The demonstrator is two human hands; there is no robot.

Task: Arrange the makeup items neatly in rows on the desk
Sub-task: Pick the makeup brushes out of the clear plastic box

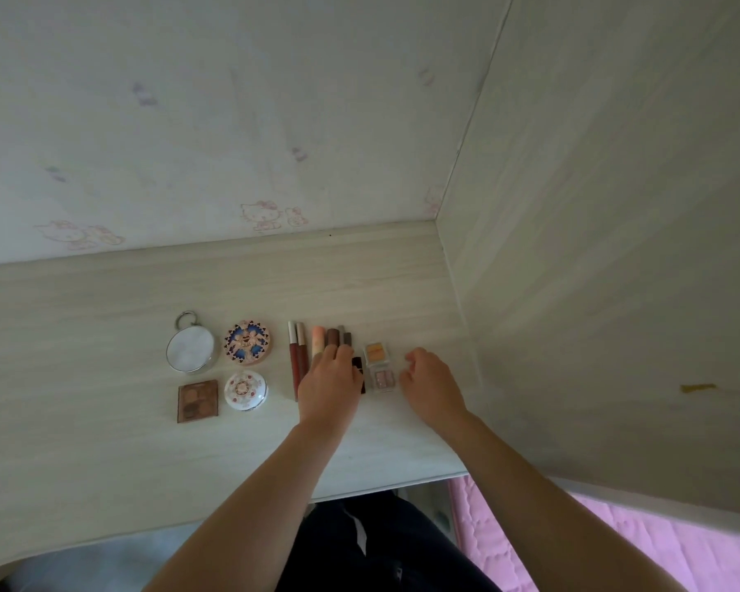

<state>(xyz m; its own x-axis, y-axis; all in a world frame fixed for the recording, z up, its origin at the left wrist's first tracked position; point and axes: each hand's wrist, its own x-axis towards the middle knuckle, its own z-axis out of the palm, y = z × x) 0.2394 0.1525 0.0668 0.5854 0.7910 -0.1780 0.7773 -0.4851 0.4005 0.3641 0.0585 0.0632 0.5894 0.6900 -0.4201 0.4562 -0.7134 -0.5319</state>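
squaring the row of lip tubes [317, 352] is judged the step in hand; the left hand [330, 388] is laid flat over their near ends, fingers straight, so the ends are kept level; just right of the tubes two small clear palettes [379, 367] are stacked front to back; right of these the right hand [430, 386] hovers, fingers loosely curled, nothing held; left of the tubes four compacts [221, 365] are set two by two on the desk [82, 335].

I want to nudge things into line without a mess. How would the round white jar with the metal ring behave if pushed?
The white jar sits flat on the desk and looks squat, so it would probably slide rather than tip or roll. Its rim looks smooth and glossy, maybe slippery. The ring at its far edge might swing.
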